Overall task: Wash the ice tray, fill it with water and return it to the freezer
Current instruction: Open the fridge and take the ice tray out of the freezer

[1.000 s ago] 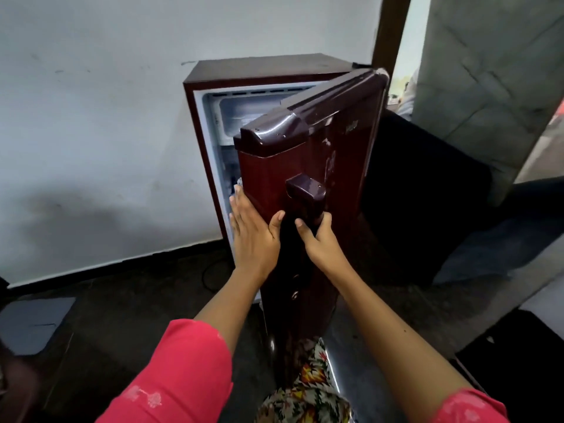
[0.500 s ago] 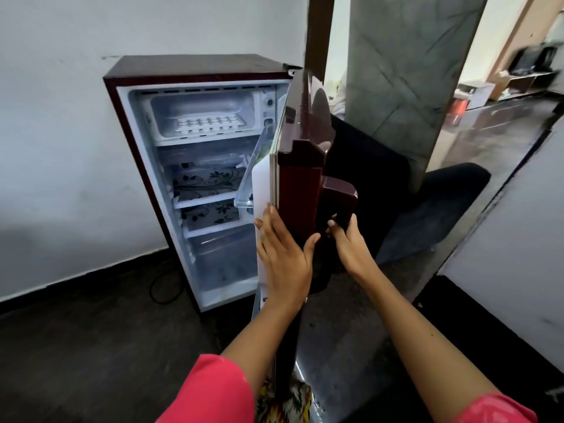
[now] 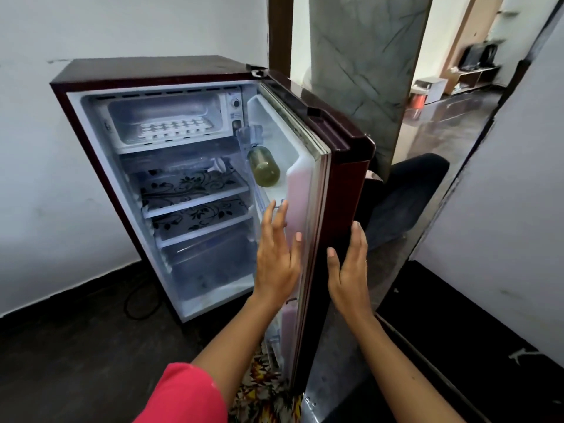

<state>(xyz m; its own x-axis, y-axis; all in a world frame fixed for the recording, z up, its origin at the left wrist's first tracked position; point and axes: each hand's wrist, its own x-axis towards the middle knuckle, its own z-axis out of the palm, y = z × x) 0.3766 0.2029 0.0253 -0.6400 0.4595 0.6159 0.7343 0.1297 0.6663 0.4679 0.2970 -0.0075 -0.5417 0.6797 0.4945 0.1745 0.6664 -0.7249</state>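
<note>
Because the door (image 3: 345, 166) of the fridge (image 3: 152, 71) stands swung wide, the whole cabinet lies open to view, and that is the point of this step: the ice tray (image 3: 175, 128) has to come out before it can be washed. The tray, white with two rows of cells, lies flat on the floor of the freezer compartment (image 3: 122, 123) at the top of the fridge, untouched by either hand.

The left hand (image 3: 276, 257) hangs in front of the door's inner lining, at about the height of the fridge's lower shelves (image 3: 195, 190), fingers straight and spread, holding nothing. Whether its fingertips touch the lining I cannot tell. The right hand (image 3: 351, 267) is on the other side of the door's edge, by its dark red outer face, fingers straight and together, thumb apart, also empty. The two flat palms bracket the door edge, which reads as steadying the door open rather than gripping it.

A bottle (image 3: 264, 169) of greenish liquid stands in the door's upper rack, just beside the fridge's freezer compartment, so a reach for the tray should pass to the cabinet side of it. A dark cord (image 3: 137, 303) loops on the floor at the foot of the fridge. The task is at its very start.
</note>
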